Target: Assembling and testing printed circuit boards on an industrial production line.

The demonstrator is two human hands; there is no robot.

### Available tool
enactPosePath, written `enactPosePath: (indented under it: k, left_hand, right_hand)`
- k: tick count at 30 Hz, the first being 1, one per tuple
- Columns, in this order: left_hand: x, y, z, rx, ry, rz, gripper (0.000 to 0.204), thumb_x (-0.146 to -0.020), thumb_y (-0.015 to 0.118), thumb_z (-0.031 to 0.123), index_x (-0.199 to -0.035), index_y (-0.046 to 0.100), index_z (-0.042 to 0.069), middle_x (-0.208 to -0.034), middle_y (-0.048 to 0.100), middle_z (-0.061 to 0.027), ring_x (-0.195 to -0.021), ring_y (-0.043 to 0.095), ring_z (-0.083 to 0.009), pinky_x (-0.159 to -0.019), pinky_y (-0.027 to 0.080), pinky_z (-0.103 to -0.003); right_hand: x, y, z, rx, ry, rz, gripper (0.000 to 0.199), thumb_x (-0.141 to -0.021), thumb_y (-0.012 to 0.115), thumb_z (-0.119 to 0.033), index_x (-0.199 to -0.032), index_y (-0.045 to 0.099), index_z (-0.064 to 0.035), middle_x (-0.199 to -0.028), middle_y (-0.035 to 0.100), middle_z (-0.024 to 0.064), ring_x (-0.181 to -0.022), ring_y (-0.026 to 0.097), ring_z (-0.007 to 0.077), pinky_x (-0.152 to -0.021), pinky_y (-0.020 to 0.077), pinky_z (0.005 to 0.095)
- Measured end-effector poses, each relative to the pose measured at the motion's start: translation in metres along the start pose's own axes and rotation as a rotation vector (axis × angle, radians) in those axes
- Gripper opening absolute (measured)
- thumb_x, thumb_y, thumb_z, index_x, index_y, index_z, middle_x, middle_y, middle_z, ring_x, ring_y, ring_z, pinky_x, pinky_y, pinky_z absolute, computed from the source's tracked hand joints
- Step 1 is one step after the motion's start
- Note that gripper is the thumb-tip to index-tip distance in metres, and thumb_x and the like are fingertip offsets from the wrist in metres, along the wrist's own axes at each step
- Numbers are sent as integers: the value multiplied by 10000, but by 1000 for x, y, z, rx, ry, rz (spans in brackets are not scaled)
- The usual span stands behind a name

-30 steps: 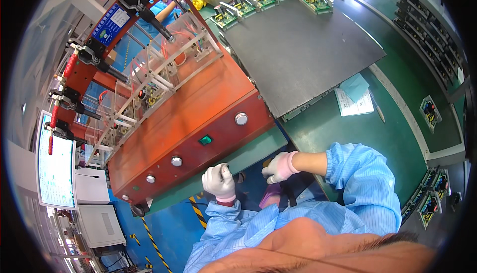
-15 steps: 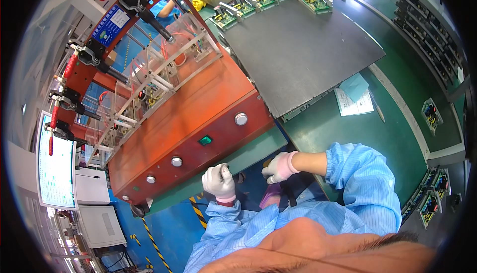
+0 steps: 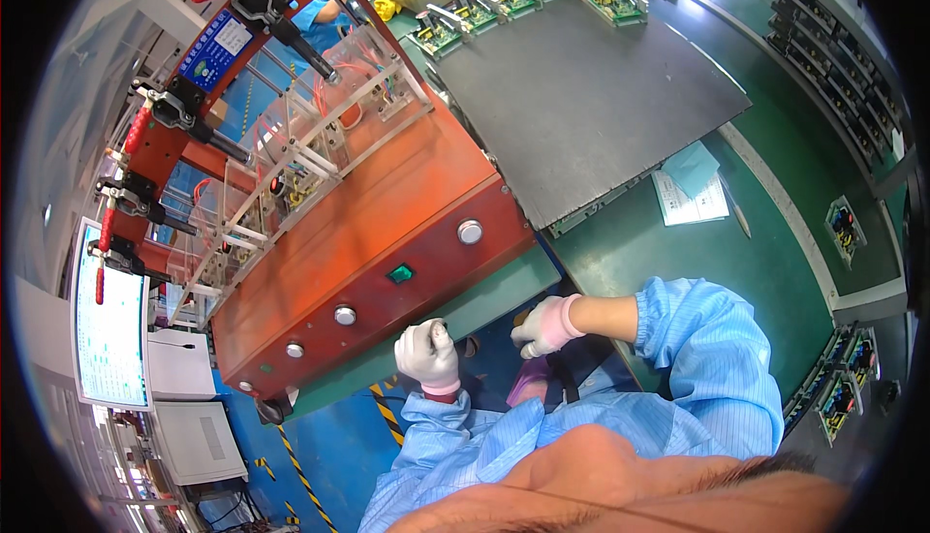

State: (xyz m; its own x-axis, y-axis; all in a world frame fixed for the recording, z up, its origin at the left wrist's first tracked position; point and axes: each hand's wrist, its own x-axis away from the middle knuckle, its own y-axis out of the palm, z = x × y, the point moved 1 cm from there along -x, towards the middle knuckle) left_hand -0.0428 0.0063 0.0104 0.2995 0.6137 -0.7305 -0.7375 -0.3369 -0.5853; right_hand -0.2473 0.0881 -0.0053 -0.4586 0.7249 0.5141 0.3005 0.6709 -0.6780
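Below the orange test box, two white-gloved hands hung at the edge of the green counter: the left hand had its fingers curled together around a small dark part near the box's front panel, and the right hand had its fingers closed on a small white object, just right of the box. That smooth metal front carried three round silver buttons and one square green switch; right of the box lay one flat grey mat.
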Motion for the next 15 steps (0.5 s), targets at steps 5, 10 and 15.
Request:
enactPosePath:
  k: [5, 10, 15]
  left_hand:
    - [0, 0, -1, 0, 2, 1, 168, -858, 625, 232, -754, 671, 108, -680, 628, -25, -592, 510, -233, -641, 431, -339]
    - [0, 0, -1, -11, 8, -5, 163, -856, 625, 225, -754, 671, 107, -684, 631, -24, -593, 511, -232, -642, 432, -339]
    - [0, 0, -1, -12, 14, -8, 159, -855, 624, 220, -753, 670, 107, -688, 635, -23, -595, 512, -231, -644, 432, -339]
  right_hand:
    - [3, -3, -2, -15, 9, -20, 404, -937, 522, -467, -1183, 643, -171, -858, 727, 38, -830, 685, 289, -782, 519, 401]
    - [3, -3, -2, -20, 9, -26, 408, -939, 522, -467, -1190, 640, -168, -863, 727, 40, -834, 684, 289, -784, 519, 400]
    - [2, -3, -1, -12, 9, -25, 413, -941, 523, -468, -1200, 637, -167, -874, 728, 44, -844, 685, 291, -787, 520, 402]
